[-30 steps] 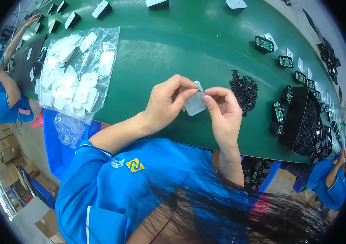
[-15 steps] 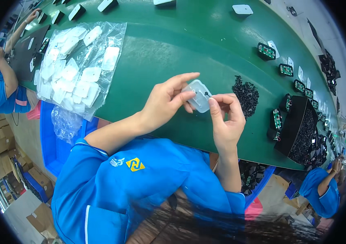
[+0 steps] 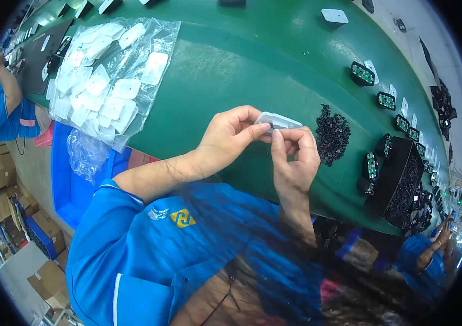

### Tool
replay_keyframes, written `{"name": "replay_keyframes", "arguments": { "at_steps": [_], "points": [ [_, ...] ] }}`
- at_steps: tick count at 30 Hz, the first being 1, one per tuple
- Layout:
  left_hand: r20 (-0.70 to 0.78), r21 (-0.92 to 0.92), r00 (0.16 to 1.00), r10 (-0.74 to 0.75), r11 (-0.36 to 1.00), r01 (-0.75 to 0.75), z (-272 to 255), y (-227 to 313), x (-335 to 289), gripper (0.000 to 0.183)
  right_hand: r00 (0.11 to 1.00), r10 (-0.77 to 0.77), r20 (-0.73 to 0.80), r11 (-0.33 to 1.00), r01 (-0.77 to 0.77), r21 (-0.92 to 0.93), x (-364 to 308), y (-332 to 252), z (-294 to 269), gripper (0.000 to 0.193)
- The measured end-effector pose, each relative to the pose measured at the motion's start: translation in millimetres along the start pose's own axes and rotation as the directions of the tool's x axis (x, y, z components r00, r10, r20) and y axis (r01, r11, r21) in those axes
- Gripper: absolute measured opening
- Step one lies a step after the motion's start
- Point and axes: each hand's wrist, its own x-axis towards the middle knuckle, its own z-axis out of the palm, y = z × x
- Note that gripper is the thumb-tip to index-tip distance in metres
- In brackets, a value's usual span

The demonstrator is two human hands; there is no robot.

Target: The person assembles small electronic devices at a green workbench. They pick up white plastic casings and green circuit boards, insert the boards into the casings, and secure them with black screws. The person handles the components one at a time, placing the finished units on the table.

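Note:
A small translucent white plastic cover (image 3: 280,119), tilted so that it shows nearly edge-on, is held above the green table. My left hand (image 3: 230,135) grips its left end between thumb and fingers. At the right end, the thumb and bent fingers of my right hand (image 3: 298,157) close on the same cover. Something small and dark shows inside it by my thumbs, partly hidden by them. Just right of my right hand lies a pile of small black parts (image 3: 332,136).
To the left, a clear plastic bag (image 3: 160,51) carries many white covers (image 3: 126,88). Black housings with green circuit boards (image 3: 362,74) line the right side, beside a black box of small parts (image 3: 397,174). A blue bin (image 3: 63,187) stands below the table edge. Co-workers sit at both sides.
The cover has tipped from showing its broad inner face to nearly edge-on. My right fingers have closed in under it. The whole view has shifted slightly.

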Motion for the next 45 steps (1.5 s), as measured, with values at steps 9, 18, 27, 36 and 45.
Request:
{"name": "replay_keyframes", "arguments": {
  "at_steps": [9,18,27,36,45],
  "points": [
    [0.038,0.051,0.991,0.126,0.990,-0.128,-4.8,-6.9,0.9,0.007,0.991,0.129,0.040,0.986,-0.132,0.097,-8.2,4.3,8.3,0.014],
    [0.088,0.063,0.996,-0.029,0.998,0.023,-11.7,6.3,-2.4,0.011,0.986,0.116,0.123,0.993,-0.117,0.002,7.2,-4.5,-11.6,0.031],
    [0.121,0.177,0.984,-0.131,0.978,0.109,-14.1,8.8,-4.4,0.013,0.846,0.331,0.417,0.904,-0.411,0.115,16.9,5.2,-20.5,0.016],
    [0.125,0.106,0.984,-0.127,0.988,0.114,-21.4,9.7,-7.5,0.014,0.902,0.217,0.372,0.947,-0.288,0.144,15.0,-1.6,-13.5,0.016],
    [0.154,0.033,0.969,-0.195,0.981,0.192,-25.6,12.4,-1.4,0.013,0.735,0.369,0.568,0.702,-0.622,0.347,22.7,7.5,-22.3,0.021]
  ]
}}
